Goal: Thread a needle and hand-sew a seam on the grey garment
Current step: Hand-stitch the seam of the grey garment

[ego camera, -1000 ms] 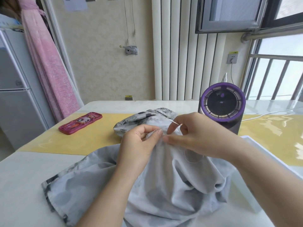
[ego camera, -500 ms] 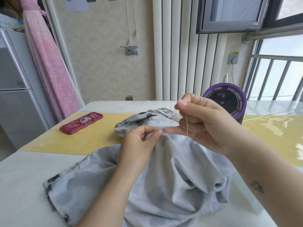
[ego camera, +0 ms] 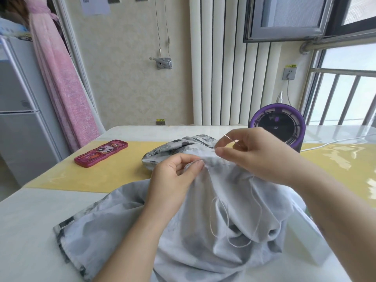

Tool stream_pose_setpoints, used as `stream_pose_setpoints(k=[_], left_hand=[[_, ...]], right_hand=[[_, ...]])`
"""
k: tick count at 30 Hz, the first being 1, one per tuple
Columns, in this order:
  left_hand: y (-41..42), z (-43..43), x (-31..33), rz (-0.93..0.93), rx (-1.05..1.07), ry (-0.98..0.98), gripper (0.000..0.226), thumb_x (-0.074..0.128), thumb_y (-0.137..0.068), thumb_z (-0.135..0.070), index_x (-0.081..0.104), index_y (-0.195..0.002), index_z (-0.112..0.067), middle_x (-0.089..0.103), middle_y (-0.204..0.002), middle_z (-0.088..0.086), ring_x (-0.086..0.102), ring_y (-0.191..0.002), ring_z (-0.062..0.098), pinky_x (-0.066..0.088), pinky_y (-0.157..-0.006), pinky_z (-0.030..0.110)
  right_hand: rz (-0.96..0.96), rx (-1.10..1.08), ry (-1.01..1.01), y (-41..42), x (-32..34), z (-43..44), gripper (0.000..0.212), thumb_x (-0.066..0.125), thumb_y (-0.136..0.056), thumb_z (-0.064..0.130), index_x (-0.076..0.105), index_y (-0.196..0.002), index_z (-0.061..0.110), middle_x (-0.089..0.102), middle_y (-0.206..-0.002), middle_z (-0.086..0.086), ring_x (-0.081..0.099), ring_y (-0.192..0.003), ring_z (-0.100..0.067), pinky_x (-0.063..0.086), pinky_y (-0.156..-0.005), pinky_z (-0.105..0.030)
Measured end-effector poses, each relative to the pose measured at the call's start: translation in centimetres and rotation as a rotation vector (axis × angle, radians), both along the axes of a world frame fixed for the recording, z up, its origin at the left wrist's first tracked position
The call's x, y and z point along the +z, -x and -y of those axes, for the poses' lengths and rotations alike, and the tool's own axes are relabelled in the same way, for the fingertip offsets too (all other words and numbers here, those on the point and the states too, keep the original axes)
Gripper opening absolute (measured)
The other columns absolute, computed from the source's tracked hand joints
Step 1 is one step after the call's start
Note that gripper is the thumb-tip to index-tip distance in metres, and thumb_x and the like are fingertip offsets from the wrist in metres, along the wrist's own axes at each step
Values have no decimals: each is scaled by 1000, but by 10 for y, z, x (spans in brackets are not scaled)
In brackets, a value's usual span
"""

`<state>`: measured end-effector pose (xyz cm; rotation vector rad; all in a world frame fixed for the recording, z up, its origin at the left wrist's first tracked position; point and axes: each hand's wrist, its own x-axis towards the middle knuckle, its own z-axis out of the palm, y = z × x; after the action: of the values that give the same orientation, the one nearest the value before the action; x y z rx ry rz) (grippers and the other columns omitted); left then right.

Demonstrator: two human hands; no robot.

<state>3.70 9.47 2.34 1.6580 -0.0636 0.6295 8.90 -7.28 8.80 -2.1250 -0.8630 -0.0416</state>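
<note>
A pale table (ego camera: 30, 231) with a yellow mat (ego camera: 114, 176) stands before a cream wall. The garment (ego camera: 203, 251) is heaped from the near edge to mid-table. The left hand (ego camera: 173, 180) pinches a fold at its raised top. The right hand (ego camera: 262, 157), just beside it, pinches the needle (ego camera: 228, 137), seemingly between thumb and forefinger. Thread (ego camera: 240, 244) loops down the cloth. A pink case (ego camera: 101, 153) lies toward the left edge and a purple fan (ego camera: 277, 127) toward the far right.
</note>
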Motion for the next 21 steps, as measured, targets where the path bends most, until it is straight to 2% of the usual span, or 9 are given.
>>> stream_pose_setpoints(k=[2,4,7,11,14,15,16,18,21], left_hand=[[2,1,2,36,-22,-7,17,67,-82,-4,66,-77,-20,70,-69,-16,62,-69,-6,44,-67,7],[3,0,3,56,-40,-2,17,67,-81,-4,66,-77,-21,70,-71,-15,62,-70,-5,45,-69,8],[4,-2,5,52,-63,-13,18,67,-81,-4,67,-77,-21,70,-71,-13,63,-70,-3,46,-69,9],[4,-5,3,19,-44,-102,20,68,-82,-3,68,-77,-23,71,-73,-12,64,-71,1,50,-71,13],[0,-6,-3,19,74,-255,18,73,-81,-15,68,-76,-32,72,-76,0,66,-73,20,52,-73,30],[-1,-6,-4,19,118,-310,18,74,-80,-19,67,-75,-35,71,-75,3,65,-73,24,51,-72,34],[-1,-6,-5,23,157,-356,21,74,-80,-19,66,-73,-37,70,-72,2,63,-68,21,50,-70,33],[-1,-6,-6,45,217,-437,28,74,-80,-15,63,-71,-39,67,-64,-7,56,-57,9,45,-59,20],[-1,-6,-6,77,243,-515,22,73,-80,-12,68,-73,-33,66,-70,-16,56,-60,8,41,-56,16]], right_hand=[[127,-56,75,-4,-4,0,15,63,-84,37,67,-90,24,41,-40,14,36,-42,-6,31,-46,-15],[133,-55,174,-7,-7,1,15,65,-82,40,68,-85,26,41,-40,14,37,-42,-7,30,-46,-17],[62,-37,231,-8,-4,6,20,69,-80,39,66,-69,22,40,-41,12,39,-43,-9,41,-49,-29],[187,-94,244,-8,8,14,23,69,-81,32,58,-62,26,46,-44,12,48,-41,-6,34,-43,-17],[368,-172,351,-7,7,11,21,67,-84,34,55,-68,26,45,-49,8,43,-45,-5,33,-48,-19],[406,-200,376,-7,3,9,16,65,-85,35,57,-73,27,44,-53,9,41,-50,-3,34,-53,-25],[434,-228,395,-7,0,6,12,64,-86,38,60,-78,28,42,-57,11,40,-55,-4,34,-56,-28],[471,-276,439,-7,-7,2,10,60,-87,41,61,-86,31,41,-61,13,45,-65,-14,33,-59,-29],[485,-306,452,-7,-10,0,12,58,-88,42,62,-91,32,41,-62,14,46,-71,-16,32,-58,-29]])
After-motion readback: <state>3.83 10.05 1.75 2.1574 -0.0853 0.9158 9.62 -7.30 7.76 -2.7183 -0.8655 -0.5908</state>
